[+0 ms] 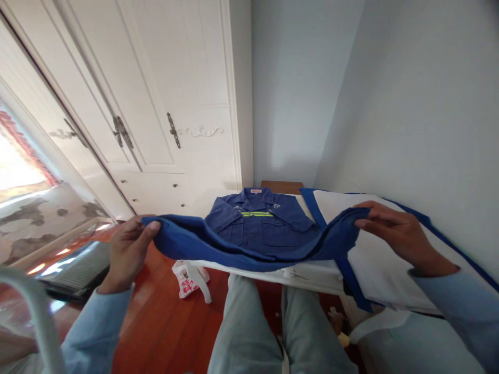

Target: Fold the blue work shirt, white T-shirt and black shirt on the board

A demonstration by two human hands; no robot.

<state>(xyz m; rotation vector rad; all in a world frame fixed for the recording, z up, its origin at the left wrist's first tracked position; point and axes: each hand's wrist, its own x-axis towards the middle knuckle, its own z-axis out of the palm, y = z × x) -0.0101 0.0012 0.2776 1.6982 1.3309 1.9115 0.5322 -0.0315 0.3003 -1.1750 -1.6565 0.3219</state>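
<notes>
I hold a dark blue garment (249, 244) stretched out flat between both hands, above the near edge of a white table (312, 278). My left hand (127, 252) pinches its left end, thumb on top. My right hand (393, 231) grips its right end, fingers curled over the cloth. Behind it on the table lies a folded blue work shirt (259, 221) with a yellow-green reflective stripe, collar pointing away from me.
A white cloth with blue edging (390, 259) lies on the table's right part by the wall. White wardrobe doors (156, 104) stand at the left. A small white-and-red bag (187, 280) sits on the red wooden floor. My legs (273, 327) are below the table.
</notes>
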